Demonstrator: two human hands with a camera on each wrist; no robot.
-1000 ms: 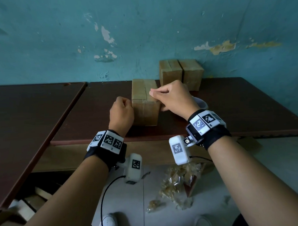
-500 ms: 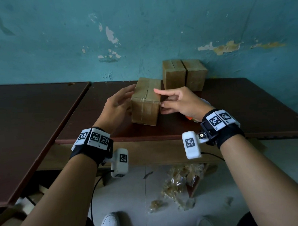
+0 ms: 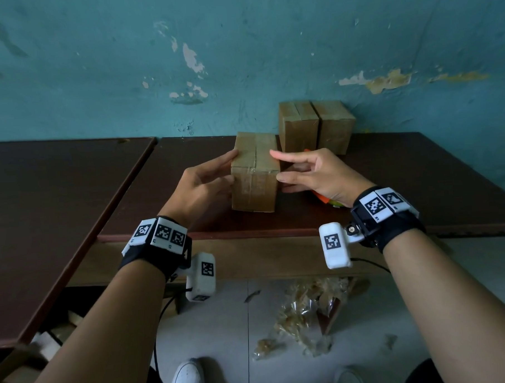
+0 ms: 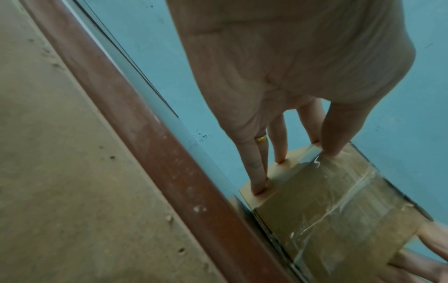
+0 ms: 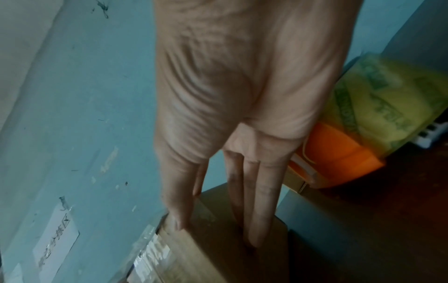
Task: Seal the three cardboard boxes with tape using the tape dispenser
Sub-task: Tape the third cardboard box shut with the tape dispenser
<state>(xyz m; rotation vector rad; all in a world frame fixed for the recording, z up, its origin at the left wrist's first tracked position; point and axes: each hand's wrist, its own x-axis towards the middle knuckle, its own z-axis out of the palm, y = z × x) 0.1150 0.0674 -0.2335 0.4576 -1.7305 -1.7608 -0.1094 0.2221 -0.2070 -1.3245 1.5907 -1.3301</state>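
Note:
A small cardboard box (image 3: 255, 174) stands on the dark wooden table (image 3: 189, 220), with clear tape over its near face (image 4: 339, 193). My left hand (image 3: 207, 178) holds its left side with straight fingers (image 4: 258, 183) and thumb on the box. My right hand (image 3: 305, 171) holds the right side, its straight fingers (image 5: 260, 220) flat against the box (image 5: 218, 249). Two more cardboard boxes (image 3: 318, 126) stand together against the wall behind. The orange tape dispenser (image 5: 339, 153) with its roll lies on the table under my right wrist, mostly hidden in the head view (image 3: 321, 198).
A second dark table (image 3: 44, 215) adjoins on the left. The teal wall (image 3: 240, 61) rises directly behind the boxes. On the floor below lie crumpled plastic wrappers (image 3: 302, 310) and white shoes (image 3: 187, 378).
Both hands opened from fists and pinches to flat fingers on the box's sides. The box was turned and shifted slightly away from the table edge.

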